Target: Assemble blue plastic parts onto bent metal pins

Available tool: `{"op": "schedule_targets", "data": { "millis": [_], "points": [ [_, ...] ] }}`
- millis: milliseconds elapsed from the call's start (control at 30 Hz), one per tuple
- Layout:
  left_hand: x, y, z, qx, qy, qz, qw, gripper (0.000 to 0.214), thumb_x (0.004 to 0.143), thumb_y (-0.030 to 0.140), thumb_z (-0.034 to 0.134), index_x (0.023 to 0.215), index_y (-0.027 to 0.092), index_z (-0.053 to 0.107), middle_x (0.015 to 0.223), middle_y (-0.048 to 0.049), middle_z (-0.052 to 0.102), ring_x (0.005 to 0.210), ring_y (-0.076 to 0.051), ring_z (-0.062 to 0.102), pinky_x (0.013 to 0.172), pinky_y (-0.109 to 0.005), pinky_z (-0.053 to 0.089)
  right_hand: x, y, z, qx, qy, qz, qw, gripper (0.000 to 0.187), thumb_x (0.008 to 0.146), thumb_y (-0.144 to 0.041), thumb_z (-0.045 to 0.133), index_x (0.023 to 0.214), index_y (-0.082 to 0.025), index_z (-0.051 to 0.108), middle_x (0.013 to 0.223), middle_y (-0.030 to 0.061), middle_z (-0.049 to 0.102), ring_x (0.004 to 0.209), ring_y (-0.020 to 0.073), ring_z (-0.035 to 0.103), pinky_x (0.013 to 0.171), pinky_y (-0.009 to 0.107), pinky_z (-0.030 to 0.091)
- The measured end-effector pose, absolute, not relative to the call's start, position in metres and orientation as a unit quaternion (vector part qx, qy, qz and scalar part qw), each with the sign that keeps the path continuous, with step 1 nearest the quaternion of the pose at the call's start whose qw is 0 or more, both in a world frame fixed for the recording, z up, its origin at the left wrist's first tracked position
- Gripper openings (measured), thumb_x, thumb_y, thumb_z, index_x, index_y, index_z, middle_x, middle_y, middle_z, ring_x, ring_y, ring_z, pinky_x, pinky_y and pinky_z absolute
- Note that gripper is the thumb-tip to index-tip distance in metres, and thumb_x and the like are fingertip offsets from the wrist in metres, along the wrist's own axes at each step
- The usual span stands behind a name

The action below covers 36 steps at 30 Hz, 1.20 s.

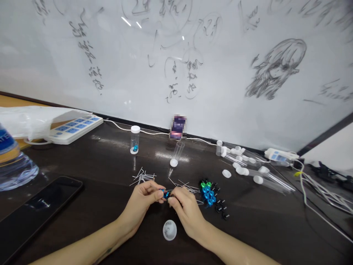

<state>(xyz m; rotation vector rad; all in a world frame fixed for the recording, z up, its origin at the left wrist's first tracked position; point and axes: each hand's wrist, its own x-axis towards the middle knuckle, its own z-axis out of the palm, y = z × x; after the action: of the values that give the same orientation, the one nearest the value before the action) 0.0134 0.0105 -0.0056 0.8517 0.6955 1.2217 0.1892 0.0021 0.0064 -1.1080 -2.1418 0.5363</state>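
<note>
My left hand (pixel 143 200) and my right hand (pixel 184 208) meet at the middle of the dark table, fingers pinched together round a small blue part (pixel 164 194). Thin metal pins (pixel 143 176) lie in a loose heap just beyond my left hand, more pins (pixel 187 187) beyond my right. A cluster of blue, green and black small parts (pixel 211 195) sits right of my right hand. A white cap (pixel 169 230) lies between my wrists. An upright capped vial (pixel 135 140) holds a blue part. An open clear tube (pixel 177 152) lies tilted behind.
A black phone (pixel 35 206) and a water bottle (pixel 12 162) are at the left, a power strip (pixel 74 129) behind them. Several clear tubes and white caps (pixel 248 167) lie at the right, with cables (pixel 317 187) beyond. A scribbled whiteboard (pixel 176 66) backs the table.
</note>
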Motion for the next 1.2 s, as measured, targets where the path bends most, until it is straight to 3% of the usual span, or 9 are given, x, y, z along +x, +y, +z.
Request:
{"op": "schedule_targets", "data": {
  "millis": [100, 333, 467, 633, 800, 900, 1033, 1100, 1200],
  "points": [
    [0.0136, 0.0107, -0.0065, 0.383, 0.312, 0.544, 0.678, 0.009, 0.071, 0.018, 0.079, 0.077, 0.014, 0.074, 0.068, -0.0006, 0.071, 0.061, -0.010, 0.059, 0.063, -0.020, 0.046, 0.1888, 0.0025, 0.0084, -0.413, -0.834, 0.204, 0.305, 0.041, 0.104, -0.032, 0.028, 0.070, -0.020, 0.048, 0.067, -0.0011, 0.055, 0.065, 0.0162, 0.051, 0.070, 0.030, 0.036],
    [0.0121, 0.0094, -0.0076, 0.382, 0.303, 0.544, 0.683, 0.007, 0.075, 0.018, 0.076, 0.080, 0.015, 0.073, 0.066, -0.0006, 0.070, 0.064, -0.011, 0.060, 0.067, -0.022, 0.047, 0.1870, 0.0015, 0.0070, -0.414, -0.831, 0.150, 0.340, 0.015, 0.097, -0.031, 0.051, 0.088, -0.020, 0.056, 0.083, 0.0024, 0.059, 0.076, 0.0189, 0.053, 0.072, 0.030, 0.037],
    [0.0129, 0.0095, -0.0058, 0.378, 0.303, 0.541, 0.688, 0.008, 0.074, 0.018, 0.077, 0.079, 0.014, 0.072, 0.066, -0.0010, 0.070, 0.064, -0.011, 0.060, 0.066, -0.022, 0.047, 0.1875, 0.0011, 0.0062, -0.427, -0.821, 0.158, 0.344, 0.020, 0.094, -0.038, 0.055, 0.085, -0.020, 0.058, 0.078, 0.0013, 0.061, 0.072, 0.0182, 0.053, 0.071, 0.030, 0.037],
    [0.0135, 0.0086, -0.0034, 0.377, 0.309, 0.542, 0.685, 0.010, 0.070, 0.018, 0.079, 0.076, 0.014, 0.073, 0.067, -0.0006, 0.070, 0.061, -0.010, 0.059, 0.064, -0.020, 0.047, 0.1883, 0.0029, 0.0082, -0.430, -0.831, 0.188, 0.299, 0.049, 0.102, -0.046, 0.029, 0.068, -0.019, 0.052, 0.066, -0.0001, 0.059, 0.064, 0.0161, 0.053, 0.069, 0.030, 0.034],
    [0.0131, 0.0087, -0.0049, 0.385, 0.312, 0.538, 0.682, 0.010, 0.070, 0.018, 0.080, 0.076, 0.014, 0.073, 0.067, -0.0004, 0.071, 0.061, -0.010, 0.059, 0.063, -0.020, 0.047, 0.1895, 0.0040, 0.0054, -0.418, -0.833, 0.202, 0.301, 0.058, 0.103, -0.047, 0.014, 0.062, -0.019, 0.043, 0.059, -0.0019, 0.052, 0.058, 0.0145, 0.050, 0.068, 0.030, 0.033],
    [0.0128, 0.0095, -0.0048, 0.374, 0.311, 0.543, 0.684, 0.009, 0.072, 0.019, 0.079, 0.078, 0.015, 0.073, 0.068, 0.0002, 0.070, 0.063, -0.009, 0.060, 0.065, -0.019, 0.047, 0.1897, 0.0025, 0.0054, -0.436, -0.814, 0.199, 0.328, 0.048, 0.100, -0.052, 0.025, 0.071, -0.020, 0.047, 0.066, -0.0010, 0.052, 0.064, 0.0167, 0.050, 0.066, 0.029, 0.034],
    [0.0125, 0.0101, -0.0041, 0.361, 0.310, 0.552, 0.685, 0.009, 0.072, 0.019, 0.079, 0.079, 0.015, 0.073, 0.068, 0.0012, 0.069, 0.062, -0.008, 0.059, 0.065, -0.019, 0.046, 0.1889, -0.0001, 0.0073, -0.457, -0.793, 0.212, 0.344, 0.019, 0.096, -0.040, 0.049, 0.094, -0.021, 0.051, 0.078, -0.0002, 0.056, 0.071, 0.0174, 0.052, 0.068, 0.028, 0.037],
    [0.0124, 0.0103, -0.0042, 0.363, 0.309, 0.551, 0.685, 0.009, 0.072, 0.019, 0.079, 0.079, 0.015, 0.073, 0.067, 0.0011, 0.070, 0.062, -0.009, 0.059, 0.065, -0.019, 0.046, 0.1890, -0.0008, 0.0076, -0.457, -0.794, 0.204, 0.346, 0.016, 0.096, -0.037, 0.051, 0.091, -0.021, 0.053, 0.076, -0.0003, 0.056, 0.072, 0.0177, 0.052, 0.068, 0.028, 0.037],
    [0.0125, 0.0101, -0.0045, 0.379, 0.305, 0.541, 0.685, 0.009, 0.072, 0.019, 0.079, 0.078, 0.015, 0.074, 0.069, -0.0001, 0.071, 0.062, -0.009, 0.059, 0.065, -0.020, 0.046, 0.1900, -0.0005, 0.0071, -0.452, -0.801, 0.198, 0.339, 0.027, 0.098, -0.037, 0.045, 0.078, -0.021, 0.052, 0.071, -0.0003, 0.057, 0.070, 0.0175, 0.052, 0.067, 0.028, 0.037]
  ]
}}
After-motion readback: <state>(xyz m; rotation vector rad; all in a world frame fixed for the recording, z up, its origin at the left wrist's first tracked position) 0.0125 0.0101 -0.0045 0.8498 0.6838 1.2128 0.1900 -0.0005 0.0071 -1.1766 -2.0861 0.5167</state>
